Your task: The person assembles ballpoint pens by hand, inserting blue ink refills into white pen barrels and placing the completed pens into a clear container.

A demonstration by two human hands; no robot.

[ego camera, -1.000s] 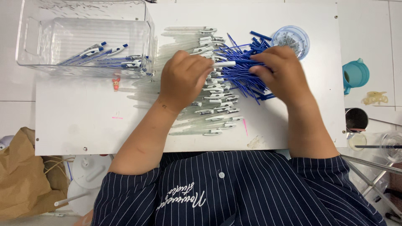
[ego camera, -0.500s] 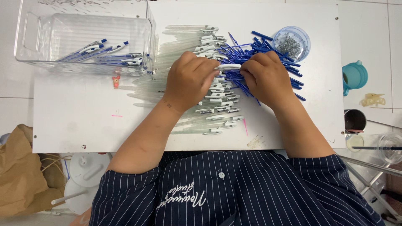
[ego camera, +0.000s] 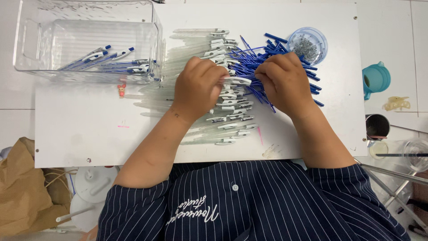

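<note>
On the white board (ego camera: pixel 89 129), amid clear pen barrels (ego camera: pixel 223 120) and blue refills (ego camera: pixel 267 49): left hand (ego camera: pixel 198 87) pinching one barrel, right hand (ego camera: pixel 283 82) closed on a refill. Beside, a clear bin (ego camera: pixel 26 44) of finished pens (ego camera: pixel 111 62).

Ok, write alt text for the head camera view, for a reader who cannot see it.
A person's left hand and right hand meet over a pile of clear pen barrels and blue refills on a white table. A clear plastic bin at upper left holds a few assembled pens; a small round dish sits at upper right.
</note>
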